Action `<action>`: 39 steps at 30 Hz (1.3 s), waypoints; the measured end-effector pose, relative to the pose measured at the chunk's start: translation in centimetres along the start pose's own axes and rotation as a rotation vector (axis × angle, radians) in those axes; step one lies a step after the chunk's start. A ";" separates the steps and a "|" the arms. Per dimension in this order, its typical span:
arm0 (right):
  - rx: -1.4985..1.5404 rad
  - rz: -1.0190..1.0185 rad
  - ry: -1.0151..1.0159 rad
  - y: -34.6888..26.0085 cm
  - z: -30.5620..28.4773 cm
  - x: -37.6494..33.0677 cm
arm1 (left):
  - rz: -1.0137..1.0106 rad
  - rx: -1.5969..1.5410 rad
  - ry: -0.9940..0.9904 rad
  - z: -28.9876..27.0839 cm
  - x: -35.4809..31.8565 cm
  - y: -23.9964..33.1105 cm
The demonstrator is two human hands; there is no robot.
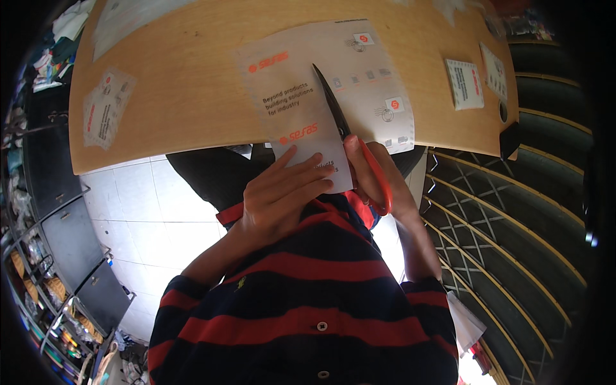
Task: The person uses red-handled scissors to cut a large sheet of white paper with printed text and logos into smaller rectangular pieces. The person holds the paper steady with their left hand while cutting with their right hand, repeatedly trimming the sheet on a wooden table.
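Observation:
A white printed sheet (292, 74) with orange and black print lies on the table and hangs over its near edge. My right hand (369, 170) grips a pair of scissors (333, 106) with red handles and dark blades. The blades lie along the sheet, tips pointing away from me and slightly left. Near the handles the sheet is parted, with one part on each side of the scissors. My left hand (276, 192) holds the overhanging left part, fingers stretched across its top; the thumb is hidden.
The wooden table (186, 83) has a printed piece (108, 109) at left and two small printed packets, one a white packet (464, 85), at right. Dark cabinets (80, 237) and crammed shelves stand left. A folding metal gate (500, 212) lines the right side.

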State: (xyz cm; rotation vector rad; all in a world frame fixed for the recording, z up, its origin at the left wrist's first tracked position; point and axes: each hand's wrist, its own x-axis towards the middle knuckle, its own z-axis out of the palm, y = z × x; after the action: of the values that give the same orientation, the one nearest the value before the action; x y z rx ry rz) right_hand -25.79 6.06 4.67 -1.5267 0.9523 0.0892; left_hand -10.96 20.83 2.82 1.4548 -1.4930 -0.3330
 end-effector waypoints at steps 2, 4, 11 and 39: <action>-0.007 0.007 0.014 -0.4 0.2 0.1 | -0.002 0.009 0.016 -0.1 0.2 0.2; -0.013 0.014 0.024 -0.9 0.4 0.1 | -0.002 0.007 0.015 -0.1 0.1 0.2; -0.021 0.009 -0.006 -1.4 0.0 0.6 | 0.018 0.023 -0.002 -0.3 -0.3 0.3; -0.185 0.151 -0.015 -5.9 -1.2 2.3 | 0.060 -0.040 0.030 -0.8 -0.6 0.4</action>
State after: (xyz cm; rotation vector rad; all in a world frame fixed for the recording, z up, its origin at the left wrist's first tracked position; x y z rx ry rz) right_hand -21.33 3.16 8.28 -1.6184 1.0698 0.3032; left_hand -10.72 21.78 3.24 1.3751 -1.4950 -0.3017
